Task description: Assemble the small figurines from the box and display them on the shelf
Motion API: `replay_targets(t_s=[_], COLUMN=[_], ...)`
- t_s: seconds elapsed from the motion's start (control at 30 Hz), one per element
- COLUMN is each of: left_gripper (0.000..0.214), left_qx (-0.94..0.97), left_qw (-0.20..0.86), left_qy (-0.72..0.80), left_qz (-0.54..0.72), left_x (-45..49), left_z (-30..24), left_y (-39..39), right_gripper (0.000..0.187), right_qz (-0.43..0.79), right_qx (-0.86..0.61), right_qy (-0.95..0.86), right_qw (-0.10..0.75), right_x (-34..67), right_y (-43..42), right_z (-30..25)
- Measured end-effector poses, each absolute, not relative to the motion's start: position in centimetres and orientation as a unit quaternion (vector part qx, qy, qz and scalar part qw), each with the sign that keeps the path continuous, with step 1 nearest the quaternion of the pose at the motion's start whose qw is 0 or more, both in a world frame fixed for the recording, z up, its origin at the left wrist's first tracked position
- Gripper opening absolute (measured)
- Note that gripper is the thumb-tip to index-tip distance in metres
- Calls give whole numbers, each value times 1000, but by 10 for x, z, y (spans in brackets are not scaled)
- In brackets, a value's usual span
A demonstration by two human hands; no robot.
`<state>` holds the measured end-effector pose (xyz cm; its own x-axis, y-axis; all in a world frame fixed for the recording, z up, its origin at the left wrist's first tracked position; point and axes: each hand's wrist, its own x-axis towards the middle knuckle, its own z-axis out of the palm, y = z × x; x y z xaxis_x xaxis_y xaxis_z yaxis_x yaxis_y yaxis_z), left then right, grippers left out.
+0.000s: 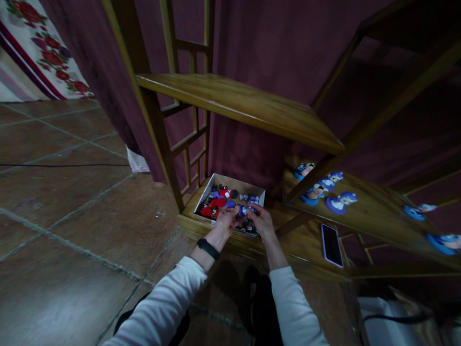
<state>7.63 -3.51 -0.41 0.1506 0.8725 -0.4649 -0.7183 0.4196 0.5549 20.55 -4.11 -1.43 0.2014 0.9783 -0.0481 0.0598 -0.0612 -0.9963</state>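
Both of my hands meet over the front of a white cardboard box (239,182) on the lowest shelf. Between them is a small blue-and-purple figurine (244,210). My left hand (227,220), with a dark band on the wrist, has its fingers closed at the figurine's left end. My right hand (261,221) pinches it from the right. Several red, black and purple figurines (219,202) lie jumbled inside the box, and some white-and-purple ones (249,197) rest near its back right corner. My hands hide part of the box's front.
A wooden shelf board (245,103) juts out above the box. To the right, several blue-based figurines (341,203) lie or stand on another shelf. A phone (332,245) rests on the lower ledge. A slanting wooden post (317,180) crosses there. Tiled floor (72,211) extends left.
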Motion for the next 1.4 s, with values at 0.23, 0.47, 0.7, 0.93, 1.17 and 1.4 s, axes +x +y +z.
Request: replay_targets(t_s=[0.23,0.47,0.7,0.93,1.17,1.4], left_gripper=[14,12,18,19,18,20], left_qx=[115,101,117,132,124,143], left_qw=[741,751,738,730,750,746], left_qy=[395,407,391,389,384,377], left_qz=[531,510,538,547,525,531], left_x=[77,74,77,78,75,76], left_z=[-4,-5,-6,-8,-10,-3], left_y=[-36,-33,-38,-38,-36,-38], right_gripper=[29,25,21,21,23,30], right_qz=[419,422,437,390,368,373], right_qx=[-583,-559,-575,-566,-566,-588], right_qy=[-479,-521,-465,-534,-568,-555], right_qw=[504,488,512,492,471,455], right_x=[208,209,208,210,211,216], right_y=[-41,-42,-42,-43,-43,-39], right_z=[-16,-7,-7,-5,-7,-20])
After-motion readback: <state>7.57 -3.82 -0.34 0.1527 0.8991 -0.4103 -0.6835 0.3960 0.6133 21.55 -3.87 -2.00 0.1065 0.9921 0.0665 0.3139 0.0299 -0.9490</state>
